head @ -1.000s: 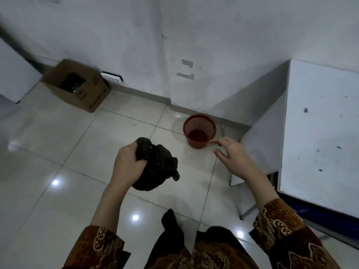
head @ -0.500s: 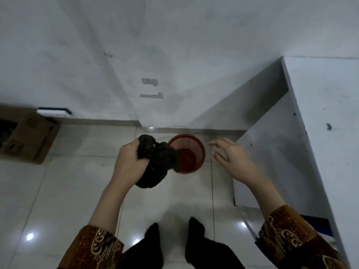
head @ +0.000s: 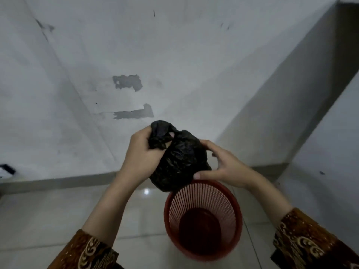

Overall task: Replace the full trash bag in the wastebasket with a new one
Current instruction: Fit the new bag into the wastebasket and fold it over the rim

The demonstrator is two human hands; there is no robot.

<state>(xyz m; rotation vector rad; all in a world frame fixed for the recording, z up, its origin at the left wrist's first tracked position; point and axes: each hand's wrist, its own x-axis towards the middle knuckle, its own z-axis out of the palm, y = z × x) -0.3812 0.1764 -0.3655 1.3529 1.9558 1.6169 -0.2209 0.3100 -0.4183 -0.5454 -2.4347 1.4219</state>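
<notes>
A crumpled black trash bag [head: 178, 162] hangs in the air just above the far rim of the red slatted wastebasket [head: 203, 220], which stands on the tiled floor with nothing inside. My left hand [head: 139, 158] grips the bag's upper left part, a fold of plastic bunched in its fingers. My right hand [head: 223, 166] holds the bag's right side, thumb underneath and fingers curled over the top. Both hands are at the middle of the head view, right above the basket.
A white wall [head: 136, 55] with grey paint patches rises close behind the basket. A white cabinet or table side [head: 330, 142] stands at the right, right next to the basket. A white object [head: 5, 169] shows at the left edge by the skirting.
I have come close to the wastebasket, now right below me. My right hand, free before, has taken hold of the bag's right side; the bag is now over the basket.
</notes>
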